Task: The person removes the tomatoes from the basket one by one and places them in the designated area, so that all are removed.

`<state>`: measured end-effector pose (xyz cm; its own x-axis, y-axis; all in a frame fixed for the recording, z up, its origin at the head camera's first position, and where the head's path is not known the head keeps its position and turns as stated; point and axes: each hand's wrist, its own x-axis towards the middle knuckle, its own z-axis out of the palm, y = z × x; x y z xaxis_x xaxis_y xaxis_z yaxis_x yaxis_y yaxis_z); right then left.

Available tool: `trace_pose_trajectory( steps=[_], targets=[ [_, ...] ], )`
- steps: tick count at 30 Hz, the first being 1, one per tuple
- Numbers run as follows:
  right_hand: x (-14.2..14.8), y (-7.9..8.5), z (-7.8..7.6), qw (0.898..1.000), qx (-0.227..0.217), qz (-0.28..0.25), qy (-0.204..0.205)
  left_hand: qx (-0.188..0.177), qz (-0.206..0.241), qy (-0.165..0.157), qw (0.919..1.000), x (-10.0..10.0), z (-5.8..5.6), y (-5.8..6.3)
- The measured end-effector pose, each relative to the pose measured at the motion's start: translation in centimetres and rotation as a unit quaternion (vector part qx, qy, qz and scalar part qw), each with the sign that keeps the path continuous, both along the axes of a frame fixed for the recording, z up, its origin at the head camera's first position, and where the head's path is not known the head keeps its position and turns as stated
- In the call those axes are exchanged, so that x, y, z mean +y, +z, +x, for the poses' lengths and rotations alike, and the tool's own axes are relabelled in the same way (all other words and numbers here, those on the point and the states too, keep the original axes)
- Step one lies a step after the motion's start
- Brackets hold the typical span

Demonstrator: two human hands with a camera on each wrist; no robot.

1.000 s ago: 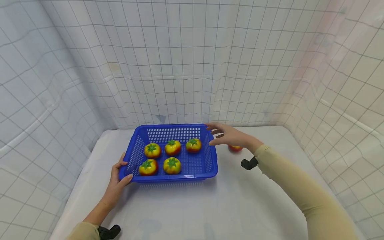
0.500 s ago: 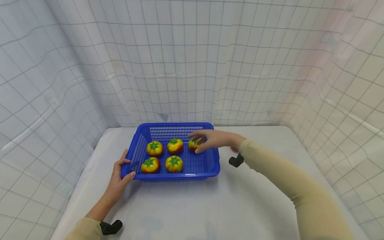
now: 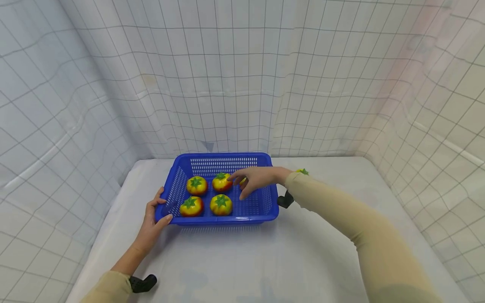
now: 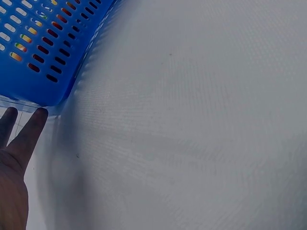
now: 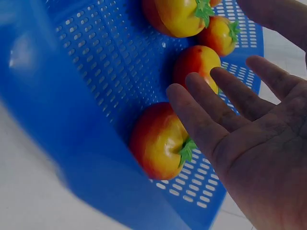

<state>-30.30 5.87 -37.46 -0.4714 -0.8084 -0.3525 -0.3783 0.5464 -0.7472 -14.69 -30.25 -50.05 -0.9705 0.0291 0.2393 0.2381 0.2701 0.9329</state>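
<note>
A blue perforated plastic basket (image 3: 248, 219) holds several glossy yellow-and-red tomatoes with green leafy tops, among them one tomato (image 3: 221, 205) at the front. At the basket's front left corner my left hand (image 3: 150, 225) grips the rim, the thumb on the front side and the fingers along the left side. In the left wrist view, two fingertips touch that corner. My right hand (image 3: 257, 180) hovers over the right half of the basket, fingers spread and loosely bent, holding nothing. It mostly covers the back right tomato (image 3: 243, 183). In the right wrist view a tomato (image 5: 160, 143) lies beneath its fingertips.
Outside the basket on the right, another tomato (image 3: 302, 171) is mostly hidden behind my right sleeve. The table (image 3: 227, 261) has a white cloth, and white gridded curtains (image 3: 235, 84) enclose it at the back and sides.
My right hand has moved left from the basket's right rim to above the tomatoes inside. The left hand keeps its hold on the corner, and the view has shifted slightly.
</note>
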Motion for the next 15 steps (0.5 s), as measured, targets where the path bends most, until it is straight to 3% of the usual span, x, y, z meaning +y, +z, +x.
trace_pose_trajectory(
  steps=[10, 15],
  targets=[
    [-2.0, -1.0, 0.0, 0.999, 0.012, 0.052, -0.007, 0.006, 0.012, 0.0, 0.9999, 0.0, -0.2, -0.2],
    [-2.8, -1.7, -0.2, 0.998, -0.029, 0.057, -0.014, -0.006, 0.01, 0.002, 0.9999, 0.0, -0.1, -0.3]
  ],
)
